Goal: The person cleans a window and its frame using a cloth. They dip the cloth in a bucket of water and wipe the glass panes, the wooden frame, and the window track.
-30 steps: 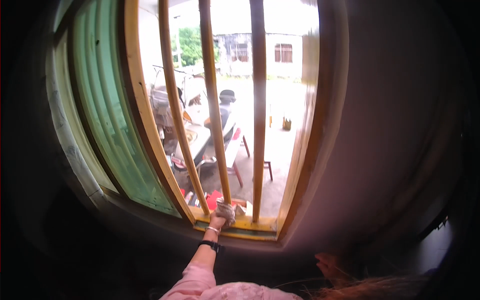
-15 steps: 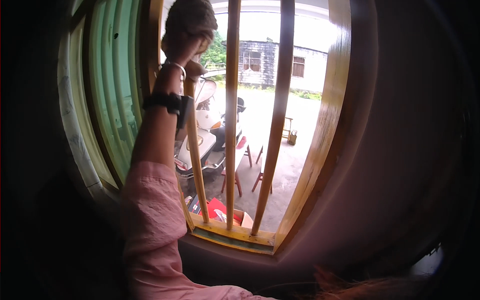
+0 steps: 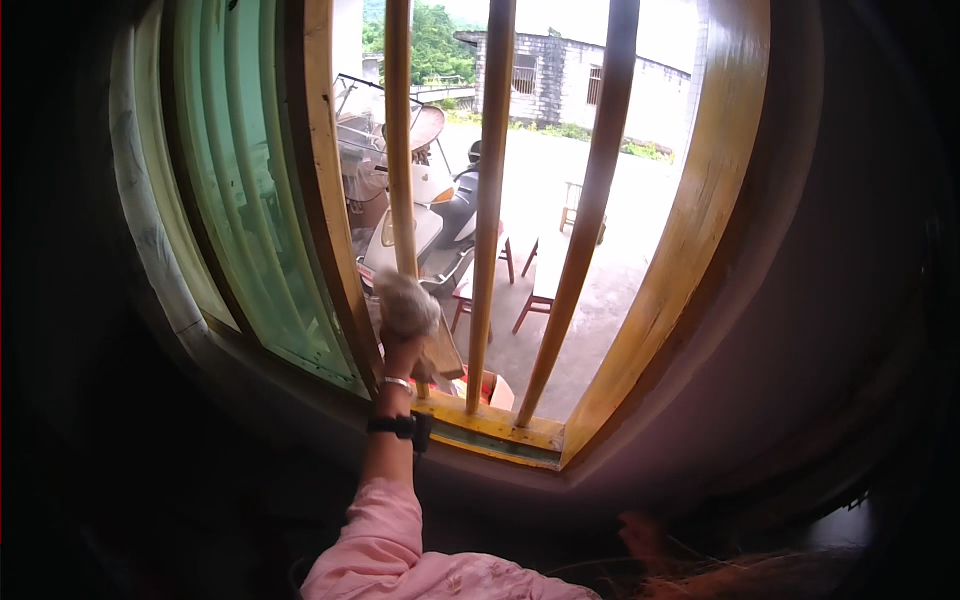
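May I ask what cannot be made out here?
In the head view:
Left hand: fingers hidden by the blurred pale cloth.
Right hand: perhaps the dim shape lower right; too dark to tell.
Window bars: tops cut off by the upper edge.
Cardboard box: contents mostly hidden behind the sill.

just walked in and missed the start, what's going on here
A person's left hand grips a pale, bunched cloth against the lower part of the leftmost upright bar in a yellow-brown window frame. The bar shows above and below the cloth. A scooter stands outside.
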Action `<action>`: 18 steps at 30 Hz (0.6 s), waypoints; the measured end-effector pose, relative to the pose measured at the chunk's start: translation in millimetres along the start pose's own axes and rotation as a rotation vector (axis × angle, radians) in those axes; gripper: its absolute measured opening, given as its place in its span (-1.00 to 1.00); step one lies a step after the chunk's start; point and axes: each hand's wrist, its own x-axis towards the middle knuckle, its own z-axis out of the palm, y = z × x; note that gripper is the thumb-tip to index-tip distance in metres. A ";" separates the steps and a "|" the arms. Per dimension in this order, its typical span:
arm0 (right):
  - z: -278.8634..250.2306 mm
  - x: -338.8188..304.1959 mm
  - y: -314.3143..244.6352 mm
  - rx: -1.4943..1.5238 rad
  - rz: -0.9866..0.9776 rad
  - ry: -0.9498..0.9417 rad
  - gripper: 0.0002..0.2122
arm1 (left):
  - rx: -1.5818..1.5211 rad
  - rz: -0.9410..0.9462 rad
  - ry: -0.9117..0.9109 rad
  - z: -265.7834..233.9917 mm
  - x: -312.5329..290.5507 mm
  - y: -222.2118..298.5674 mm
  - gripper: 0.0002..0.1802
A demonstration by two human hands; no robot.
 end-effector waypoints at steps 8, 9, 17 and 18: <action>-4.2 28.9 -82.4 -0.220 0.001 -0.050 -0.70 | -0.216 -0.577 -0.174 -14.8 -194.7 -87.6 -0.35; -0.2 40.9 -88.8 -0.221 -0.006 -0.050 -0.70 | -0.300 -0.605 -0.141 -20.9 -195.2 -73.4 -0.35; 35.1 111.7 -132.7 -0.144 -0.128 -0.066 -0.71 | -0.229 0.165 0.110 -116.1 17.1 183.7 -0.32; 32.3 107.6 -133.2 -0.174 -0.102 -0.041 -0.71 | -0.191 0.285 0.100 -104.2 56.9 199.4 -0.31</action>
